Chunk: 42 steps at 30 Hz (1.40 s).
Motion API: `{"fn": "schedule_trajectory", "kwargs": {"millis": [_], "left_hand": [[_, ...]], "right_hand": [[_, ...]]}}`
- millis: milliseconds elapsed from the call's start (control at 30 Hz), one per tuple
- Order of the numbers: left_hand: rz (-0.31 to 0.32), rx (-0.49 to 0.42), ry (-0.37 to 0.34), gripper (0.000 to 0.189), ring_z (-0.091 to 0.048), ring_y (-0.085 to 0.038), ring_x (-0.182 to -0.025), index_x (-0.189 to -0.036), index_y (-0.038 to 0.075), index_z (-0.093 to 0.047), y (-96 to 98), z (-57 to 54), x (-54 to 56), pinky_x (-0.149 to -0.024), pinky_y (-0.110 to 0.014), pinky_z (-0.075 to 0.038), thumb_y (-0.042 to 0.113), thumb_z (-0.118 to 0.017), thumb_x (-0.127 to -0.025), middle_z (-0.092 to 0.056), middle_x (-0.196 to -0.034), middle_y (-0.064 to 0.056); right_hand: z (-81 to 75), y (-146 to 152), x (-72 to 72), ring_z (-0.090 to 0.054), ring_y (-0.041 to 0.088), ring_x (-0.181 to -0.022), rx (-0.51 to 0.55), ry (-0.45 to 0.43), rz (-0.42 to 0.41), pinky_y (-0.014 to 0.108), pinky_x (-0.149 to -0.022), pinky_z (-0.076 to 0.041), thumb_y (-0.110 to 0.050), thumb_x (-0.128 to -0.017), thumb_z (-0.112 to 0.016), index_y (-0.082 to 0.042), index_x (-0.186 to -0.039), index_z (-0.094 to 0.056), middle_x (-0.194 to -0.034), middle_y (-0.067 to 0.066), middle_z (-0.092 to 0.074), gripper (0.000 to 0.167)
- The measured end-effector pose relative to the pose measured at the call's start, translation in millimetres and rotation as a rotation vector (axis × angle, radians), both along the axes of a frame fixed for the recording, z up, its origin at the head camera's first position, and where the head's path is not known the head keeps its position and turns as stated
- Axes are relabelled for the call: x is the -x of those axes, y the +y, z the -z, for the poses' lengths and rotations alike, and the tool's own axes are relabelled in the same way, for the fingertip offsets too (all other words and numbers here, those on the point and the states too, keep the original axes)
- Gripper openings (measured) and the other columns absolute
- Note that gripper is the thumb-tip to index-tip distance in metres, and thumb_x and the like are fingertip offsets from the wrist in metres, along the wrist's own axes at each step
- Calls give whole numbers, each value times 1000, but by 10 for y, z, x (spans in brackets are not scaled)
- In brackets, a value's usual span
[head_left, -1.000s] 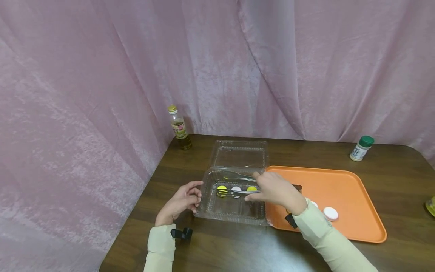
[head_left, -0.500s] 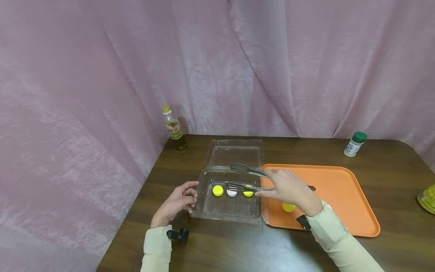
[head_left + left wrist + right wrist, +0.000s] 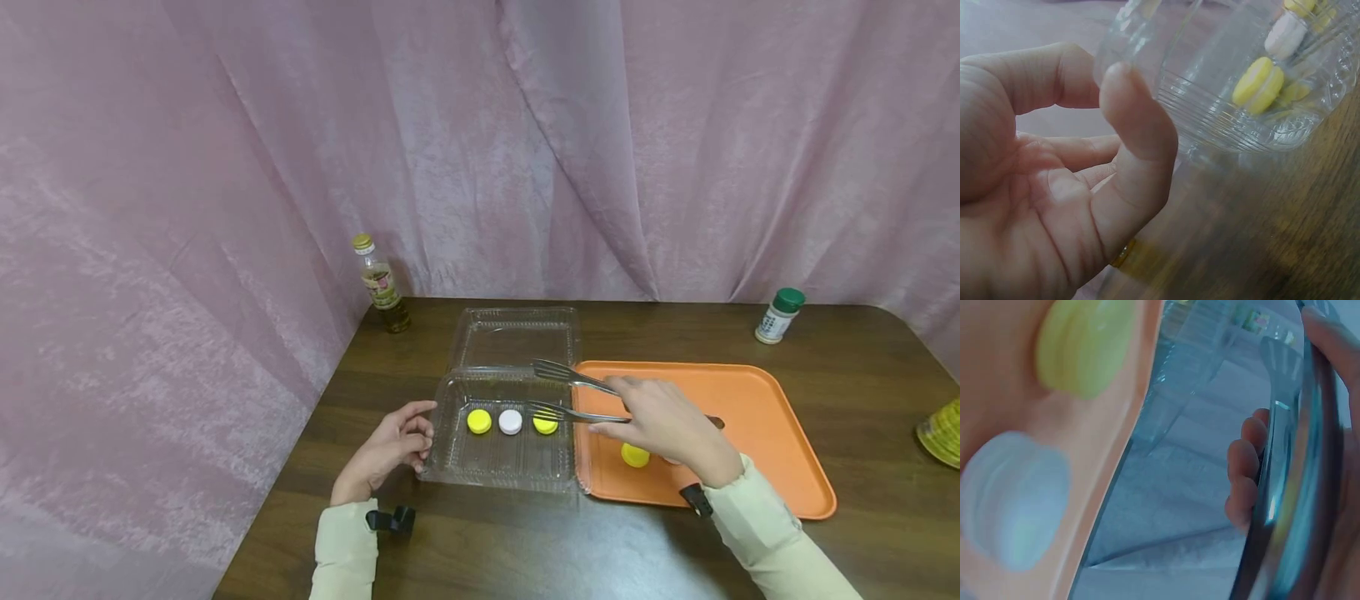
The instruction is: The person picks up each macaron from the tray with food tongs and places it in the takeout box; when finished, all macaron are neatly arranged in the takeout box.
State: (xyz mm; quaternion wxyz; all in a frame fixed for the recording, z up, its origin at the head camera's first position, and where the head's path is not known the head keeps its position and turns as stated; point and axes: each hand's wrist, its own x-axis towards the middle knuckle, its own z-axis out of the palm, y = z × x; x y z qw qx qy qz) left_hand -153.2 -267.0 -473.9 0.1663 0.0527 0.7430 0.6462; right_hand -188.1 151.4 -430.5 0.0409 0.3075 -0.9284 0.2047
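Note:
A clear plastic clamshell container [image 3: 498, 467] lies open, its lid [image 3: 517, 337] folded back. In it sit a yellow macaron [image 3: 479, 421], a pale pink macaron [image 3: 510, 422] and a second yellow macaron [image 3: 545, 422] in a row. My left hand [image 3: 390, 450] holds the container's left rim, with fingertips against the clear wall in the left wrist view. My right hand [image 3: 663, 425] grips metal tongs [image 3: 600, 417], their two slotted ends spread apart over the container's right side. The lower tip overlaps the right yellow macaron in the head view. Nothing shows pinched between the tips.
An orange tray [image 3: 780, 467] touches the container's right side. On it are a yellow macaron [image 3: 635, 455] and a whitish macaron [image 3: 1016, 500]. An oil bottle [image 3: 382, 287] stands back left, a green-capped shaker [image 3: 780, 317] back right, and a yellow-green object [image 3: 941, 433] far right.
My right hand has moved right with the tongs, from over the middle of the container towards the tray. The macarons in the container are more exposed. The left hand stays at the rim.

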Motion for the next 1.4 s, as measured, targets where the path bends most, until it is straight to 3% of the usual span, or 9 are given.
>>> {"fn": "schedule_trajectory", "kwargs": {"millis": [233, 467, 567, 733, 933, 1200, 1400], "left_hand": [[8, -18, 11, 61, -52, -15, -72, -149, -6, -34, 3, -13, -11, -55, -25, -52, -6, -53, -91, -52, -96, -9], [16, -17, 10, 60, -52, -15, -71, -149, -6, -33, -5, -6, -12, -54, -25, -51, -8, -50, -92, -53, -95, -8], [17, -21, 9, 60, -52, -15, -71, -149, -6, -33, -2, -1, -11, -54, -24, -51, -8, -50, -91, -53, -95, -8], [17, -23, 9, 61, -52, -15, -71, -149, -6, -33, 5, -3, -13, -55, -24, -51, -9, -49, -91, -53, -96, -7], [15, -13, 11, 60, -52, -15, -71, -149, -6, -33, -3, -10, -12, -55, -24, -51, -9, -49, -92, -53, -95, -8], [9, -9, 2, 59, -51, -16, -71, -149, -6, -33, -20, 3, 4, -55, -25, -50, -9, -50, -92, -53, -93, -7], [16, -23, -1, 59, -51, -16, -71, -149, -6, -33, -20, 16, 10, -55, -25, -50, -9, -49, -92, -53, -94, -7]], "right_hand": [[32, 177, -45, -47, 10, -64, -12, -4, 57, 29, -54, -41, -46, -88, -76, -4, -133, -61, -87, 2, -60, 64], [100, 348, -91, -50, 7, -64, -18, -3, 93, 34, -60, -47, -50, -92, -69, -5, -138, -57, -104, 9, -67, 66], [105, 425, -125, -46, 5, -58, -14, -15, 95, 32, -58, -44, -51, -93, -68, -4, -136, -56, -92, 3, -63, 65], [96, 564, -176, -42, 6, -57, -23, -5, 70, 28, -54, -41, -49, -95, -67, 0, -126, -57, -84, 0, -57, 58], [136, 706, -222, -38, 4, -53, -33, 37, 54, 23, -49, -36, -46, -89, -74, -3, -112, -59, -73, -7, -48, 51], [175, 833, -304, -41, 5, -57, -61, -1, 116, 28, -54, -41, -56, -87, -72, -4, -117, -62, -80, -6, -57, 61], [233, 928, -365, -40, 4, -56, -74, 34, 116, 28, -50, -39, -56, -83, -76, -5, -112, -63, -73, -11, -48, 59]]}}
